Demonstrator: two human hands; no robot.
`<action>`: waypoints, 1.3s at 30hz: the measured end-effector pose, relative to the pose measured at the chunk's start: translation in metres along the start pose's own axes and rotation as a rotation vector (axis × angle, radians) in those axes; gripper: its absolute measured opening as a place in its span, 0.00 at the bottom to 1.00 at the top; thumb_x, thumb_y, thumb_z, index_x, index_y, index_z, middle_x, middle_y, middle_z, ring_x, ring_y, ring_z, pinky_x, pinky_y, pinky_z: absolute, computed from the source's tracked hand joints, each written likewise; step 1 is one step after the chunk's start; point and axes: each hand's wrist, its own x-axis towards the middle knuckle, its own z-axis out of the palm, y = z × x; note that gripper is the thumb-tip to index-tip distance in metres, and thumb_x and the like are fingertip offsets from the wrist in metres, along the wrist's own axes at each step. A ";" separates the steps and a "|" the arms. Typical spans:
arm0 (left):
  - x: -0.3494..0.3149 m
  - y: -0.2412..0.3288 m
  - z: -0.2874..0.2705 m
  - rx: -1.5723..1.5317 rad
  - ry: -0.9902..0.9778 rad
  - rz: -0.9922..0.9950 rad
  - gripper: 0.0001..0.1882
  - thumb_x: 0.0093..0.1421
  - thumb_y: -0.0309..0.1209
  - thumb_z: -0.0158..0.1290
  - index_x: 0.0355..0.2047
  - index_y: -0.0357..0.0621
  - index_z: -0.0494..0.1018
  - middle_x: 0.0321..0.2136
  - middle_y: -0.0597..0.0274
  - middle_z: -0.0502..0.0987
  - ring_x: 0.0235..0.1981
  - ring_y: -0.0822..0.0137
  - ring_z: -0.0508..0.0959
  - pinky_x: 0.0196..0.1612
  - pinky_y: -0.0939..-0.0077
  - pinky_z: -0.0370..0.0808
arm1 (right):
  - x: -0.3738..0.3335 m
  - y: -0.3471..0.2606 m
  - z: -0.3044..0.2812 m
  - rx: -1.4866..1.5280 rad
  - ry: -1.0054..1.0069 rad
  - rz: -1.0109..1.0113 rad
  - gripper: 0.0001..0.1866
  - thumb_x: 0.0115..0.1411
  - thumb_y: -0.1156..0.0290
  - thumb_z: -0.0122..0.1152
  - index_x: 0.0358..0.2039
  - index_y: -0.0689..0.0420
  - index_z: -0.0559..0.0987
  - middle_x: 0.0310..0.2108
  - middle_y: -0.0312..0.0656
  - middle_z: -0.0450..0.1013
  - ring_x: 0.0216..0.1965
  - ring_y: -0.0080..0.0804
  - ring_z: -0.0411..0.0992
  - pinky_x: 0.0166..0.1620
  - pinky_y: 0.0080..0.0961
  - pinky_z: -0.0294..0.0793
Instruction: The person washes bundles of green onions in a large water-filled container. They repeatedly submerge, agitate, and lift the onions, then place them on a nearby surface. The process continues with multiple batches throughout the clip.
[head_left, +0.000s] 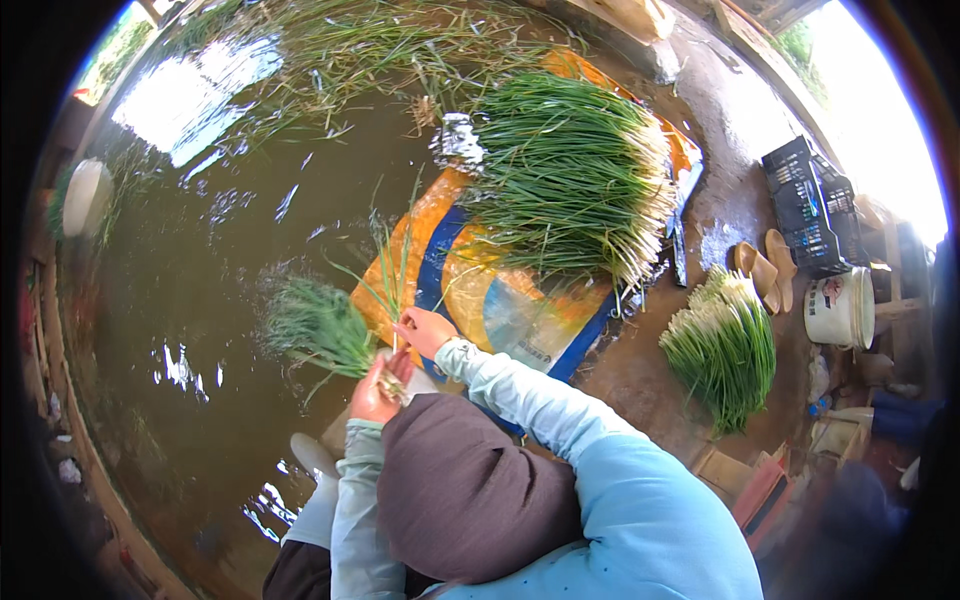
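My left hand [374,392] is closed around the pale root ends of a bunch of green onions [325,322], whose green leaves trail in the brown water. Just above and to the right, my right hand [425,332] pinches a few loose green onion stalks [394,272] that point upward. The two hands are close together over the near corner of an orange, blue and white woven sack [440,240]. A big pile of green onions [565,170] lies on that sack, pale ends to the right.
Muddy water [220,300] spreads on the left, with loose leaves [390,50] floating at the far side. On the wet ground at right stand a second green onion bundle [725,350], brown sandals [768,268], a black crate [812,205] and a white bucket [838,310]. A pale round container [88,198] sits far left.
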 end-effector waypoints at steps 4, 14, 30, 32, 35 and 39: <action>0.015 -0.017 -0.015 -0.107 -0.043 0.007 0.15 0.65 0.36 0.50 0.47 0.39 0.71 0.42 0.58 0.77 0.44 0.62 0.77 0.51 0.64 0.73 | -0.020 0.021 0.010 -0.149 -0.122 -0.194 0.13 0.59 0.61 0.53 0.40 0.54 0.77 0.34 0.47 0.77 0.36 0.47 0.75 0.40 0.40 0.74; 0.016 -0.009 -0.024 -0.047 0.064 -0.007 0.12 0.63 0.33 0.53 0.43 0.39 0.72 0.40 0.61 0.78 0.43 0.66 0.77 0.47 0.68 0.75 | -0.046 0.040 0.006 -0.416 -0.105 -0.538 0.12 0.59 0.67 0.53 0.44 0.46 0.76 0.40 0.38 0.74 0.37 0.41 0.75 0.38 0.35 0.76; 0.003 -0.021 -0.106 0.270 0.376 0.092 0.05 0.60 0.24 0.53 0.33 0.33 0.71 0.30 0.54 0.77 0.31 0.62 0.80 0.40 0.64 0.80 | 0.016 -0.088 -0.114 0.159 0.151 -0.822 0.29 0.58 0.68 0.61 0.60 0.53 0.64 0.46 0.49 0.72 0.33 0.35 0.76 0.37 0.29 0.77; -0.006 -0.029 -0.106 0.254 0.366 0.045 0.05 0.60 0.26 0.54 0.32 0.36 0.71 0.28 0.57 0.76 0.28 0.65 0.78 0.37 0.68 0.79 | 0.024 -0.112 -0.143 0.230 0.497 -0.845 0.33 0.55 0.72 0.64 0.60 0.57 0.62 0.55 0.49 0.65 0.33 0.31 0.76 0.37 0.27 0.77; -0.013 -0.035 -0.108 0.316 0.355 -0.007 0.07 0.61 0.30 0.54 0.32 0.39 0.72 0.26 0.62 0.74 0.24 0.69 0.75 0.31 0.74 0.75 | 0.007 -0.087 -0.164 -0.164 0.660 -0.648 0.31 0.56 0.72 0.62 0.59 0.58 0.63 0.59 0.51 0.61 0.32 0.38 0.76 0.39 0.30 0.77; -0.004 -0.040 -0.131 0.367 0.337 -0.004 0.09 0.62 0.35 0.54 0.32 0.41 0.73 0.23 0.67 0.72 0.23 0.73 0.71 0.27 0.80 0.69 | -0.033 0.008 -0.188 -0.447 0.656 -0.401 0.26 0.52 0.76 0.59 0.54 0.58 0.69 0.58 0.48 0.64 0.56 0.44 0.67 0.54 0.34 0.72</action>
